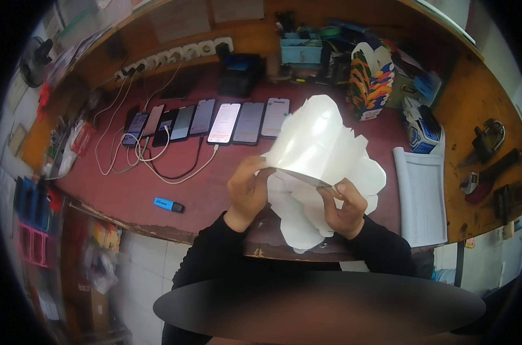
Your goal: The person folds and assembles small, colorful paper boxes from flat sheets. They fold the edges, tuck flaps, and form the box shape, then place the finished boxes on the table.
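Note:
Over the table's front part I hold a glossy white paperboard box blank, bent into a curve with its cut flaps standing out. My left hand is closed on its near left corner. Thumb and fingers of my right hand pinch its near right edge. Under it lie more white box blanks, partly hidden by the held one and my hands; their number I cannot tell. Farther back at the right stands a folded box with a multicoloured pattern and raised white flaps.
Several phones lie in a row, some with charging cables. A blue highlighter is at the left, a paper pad at the right. Behind are a power strip, a teal tray and a small blue-white box.

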`<act>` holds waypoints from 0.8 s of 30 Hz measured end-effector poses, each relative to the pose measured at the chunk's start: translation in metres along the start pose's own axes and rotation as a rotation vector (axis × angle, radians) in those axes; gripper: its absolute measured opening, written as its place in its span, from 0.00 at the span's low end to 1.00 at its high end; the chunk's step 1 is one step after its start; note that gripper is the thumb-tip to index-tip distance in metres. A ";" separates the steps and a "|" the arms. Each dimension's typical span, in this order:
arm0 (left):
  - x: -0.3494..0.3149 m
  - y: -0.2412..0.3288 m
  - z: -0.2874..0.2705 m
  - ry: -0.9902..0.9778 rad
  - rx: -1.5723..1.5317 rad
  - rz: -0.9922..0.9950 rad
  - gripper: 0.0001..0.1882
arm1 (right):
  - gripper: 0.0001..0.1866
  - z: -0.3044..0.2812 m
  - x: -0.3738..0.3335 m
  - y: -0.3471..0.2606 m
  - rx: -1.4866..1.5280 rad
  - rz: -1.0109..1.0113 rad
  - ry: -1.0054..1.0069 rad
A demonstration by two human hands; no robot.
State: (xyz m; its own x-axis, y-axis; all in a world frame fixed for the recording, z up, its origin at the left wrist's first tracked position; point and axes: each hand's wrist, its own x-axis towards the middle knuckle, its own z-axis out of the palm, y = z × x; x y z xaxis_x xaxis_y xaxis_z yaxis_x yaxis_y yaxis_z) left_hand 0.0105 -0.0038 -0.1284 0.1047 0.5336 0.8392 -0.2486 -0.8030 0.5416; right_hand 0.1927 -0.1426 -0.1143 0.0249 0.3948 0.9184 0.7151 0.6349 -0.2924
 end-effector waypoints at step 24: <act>0.012 -0.006 -0.012 -0.034 -0.196 -0.310 0.07 | 0.24 -0.079 0.044 0.033 0.299 0.555 0.007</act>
State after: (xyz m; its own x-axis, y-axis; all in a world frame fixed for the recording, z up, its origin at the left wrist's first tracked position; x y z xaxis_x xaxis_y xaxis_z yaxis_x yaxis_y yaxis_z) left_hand 0.0015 0.0100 -0.1222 0.2351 0.7321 0.6394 -0.3796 -0.5365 0.7537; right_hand 0.2723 -0.1563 -0.0622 0.3414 0.7155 0.6095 0.3677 0.4951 -0.7872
